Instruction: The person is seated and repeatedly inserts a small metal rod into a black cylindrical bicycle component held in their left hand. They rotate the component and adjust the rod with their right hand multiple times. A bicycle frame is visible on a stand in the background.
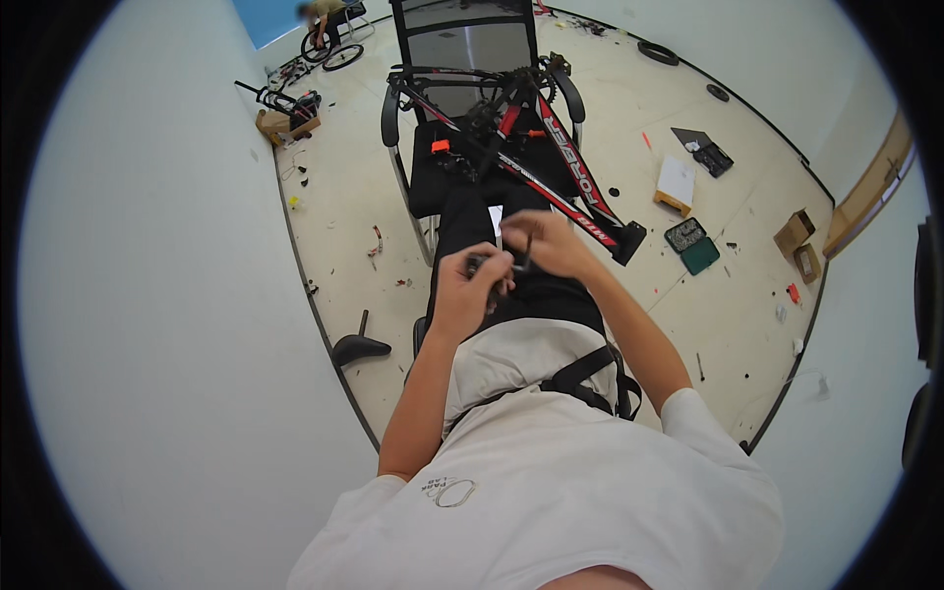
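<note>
Over my lap, my left hand (470,285) is closed around a small dark part (478,264), most of it hidden by the fingers. My right hand (547,244) is closed close beside it, its fingers on a thin, dark L-shaped tool (527,260) that looks like a hex key. The tool's short end reaches toward the part in my left hand. Beyond my hands, a black, red and white bicycle frame (568,162) lies across a black office chair (462,44), its head tube pointing toward my right. A small orange item (440,147) rests on the seat.
A bicycle saddle (360,348) with its post lies on the floor at left. To the right are an open green tool case (700,256), a white box (676,183), a black case (716,157) and cardboard boxes (795,232). A person (332,20) handles wheels at far left.
</note>
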`<state>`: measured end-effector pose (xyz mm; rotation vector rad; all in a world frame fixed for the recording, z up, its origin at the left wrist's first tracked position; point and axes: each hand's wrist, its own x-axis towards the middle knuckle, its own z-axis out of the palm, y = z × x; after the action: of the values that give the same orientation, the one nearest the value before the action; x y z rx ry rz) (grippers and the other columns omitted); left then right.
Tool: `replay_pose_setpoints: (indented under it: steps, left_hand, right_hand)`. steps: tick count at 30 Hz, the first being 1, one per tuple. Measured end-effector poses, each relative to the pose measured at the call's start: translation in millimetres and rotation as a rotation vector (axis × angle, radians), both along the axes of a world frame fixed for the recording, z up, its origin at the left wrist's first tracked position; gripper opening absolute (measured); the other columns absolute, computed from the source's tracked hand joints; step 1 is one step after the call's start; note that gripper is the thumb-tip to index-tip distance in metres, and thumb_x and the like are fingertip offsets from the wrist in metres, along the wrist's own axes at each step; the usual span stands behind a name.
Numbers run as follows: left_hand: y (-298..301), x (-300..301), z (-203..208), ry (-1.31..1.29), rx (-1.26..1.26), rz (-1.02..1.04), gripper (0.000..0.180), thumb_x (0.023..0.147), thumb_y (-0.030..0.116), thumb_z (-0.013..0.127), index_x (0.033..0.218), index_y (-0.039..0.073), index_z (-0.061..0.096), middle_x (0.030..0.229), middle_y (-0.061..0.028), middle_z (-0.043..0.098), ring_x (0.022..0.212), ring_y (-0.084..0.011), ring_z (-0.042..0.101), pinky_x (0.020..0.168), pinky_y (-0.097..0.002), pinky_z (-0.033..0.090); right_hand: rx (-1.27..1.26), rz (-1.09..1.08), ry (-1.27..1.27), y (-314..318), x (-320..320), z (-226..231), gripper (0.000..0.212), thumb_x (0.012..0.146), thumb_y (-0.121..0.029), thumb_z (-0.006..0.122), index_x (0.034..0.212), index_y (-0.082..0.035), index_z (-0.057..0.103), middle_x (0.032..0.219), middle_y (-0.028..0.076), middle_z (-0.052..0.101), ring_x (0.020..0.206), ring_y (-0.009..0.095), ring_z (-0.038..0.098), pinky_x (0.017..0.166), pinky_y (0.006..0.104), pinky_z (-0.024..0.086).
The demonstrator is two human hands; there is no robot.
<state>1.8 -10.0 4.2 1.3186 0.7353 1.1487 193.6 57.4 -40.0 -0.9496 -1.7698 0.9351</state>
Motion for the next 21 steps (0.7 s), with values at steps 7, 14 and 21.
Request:
replay_pose_setpoints:
  steps: [7,14,21]
  left_hand:
    - [-3.0,4.7,-5.2,0.136,0.084,-0.079,0.026,0.092,0.025,0.065,0.084,0.001,0.065,0.065,0.0021,0.057,0.057,-0.0029,0.05,0.051,-0.02,0.038]
    - [1.0,0.7,-2.9,0.06,0.138,-0.078,0.026,0.093,0.025,0.065,0.082,0.001,0.064,0.065,0.0023,0.057,0.057,-0.0026,0.049,0.051,-0.0196,0.038]
    - [5.1,-10.0,1.4,0.0,0.073,0.074,0.028,0.095,0.026,0.062,0.077,0.004,0.062,0.063,0.0007,0.059,0.057,-0.0032,0.053,0.044,-0.0199,0.039]
  right_hand:
    - [0.068,-0.149,-0.197,-7.1,12.8,70.4,0.035,0.093,-0.024,0.063,0.117,0.001,0.06,0.1,0.011,0.071,0.093,0.017,0.067,0.079,0.0282,0.052]
    - [0.193,-0.312,-0.039,-35.4,11.3,55.2,0.044,0.083,-0.014,0.072,0.124,-0.006,0.058,0.132,0.015,0.058,0.101,0.024,0.065,0.076,0.0312,0.054]
    - [0.096,0.011,-0.486,-64.8,-9.4,22.4,0.023,0.091,-0.013,0.061,0.111,-0.004,0.064,0.091,0.012,0.07,0.074,0.027,0.065,0.068,0.0339,0.051]
